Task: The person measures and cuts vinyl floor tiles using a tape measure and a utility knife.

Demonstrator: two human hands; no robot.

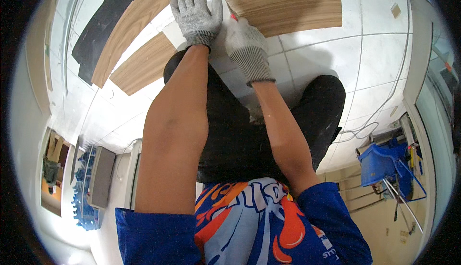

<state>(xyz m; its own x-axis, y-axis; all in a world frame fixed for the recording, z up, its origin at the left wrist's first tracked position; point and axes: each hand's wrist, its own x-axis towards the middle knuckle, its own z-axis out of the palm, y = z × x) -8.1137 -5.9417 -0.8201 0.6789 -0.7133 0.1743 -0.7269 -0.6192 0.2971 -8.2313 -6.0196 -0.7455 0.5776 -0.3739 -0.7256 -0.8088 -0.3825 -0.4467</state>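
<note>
My left hand (197,18), in a grey knit glove, lies flat with fingers spread at the end of a long wood-grain plank (129,30). Close beside it, my right hand (247,46), also gloved, is closed around a slim tool with a red part (234,17); it looks like a utility knife. Most of its handle is hidden in the fist. The tool's pale tip points toward the left edge of another wood-grain plank (293,8), on the floor at the right. A shorter plank piece (144,63) rests left of my left wrist.
Black sheeting (103,25) lies beyond the long plank on white floor tiles (321,49). A grey cable (384,104) runs along the right. Further back are a blue folding item with metal legs (382,164) and blue bottles (84,188) beside a grey box (102,176).
</note>
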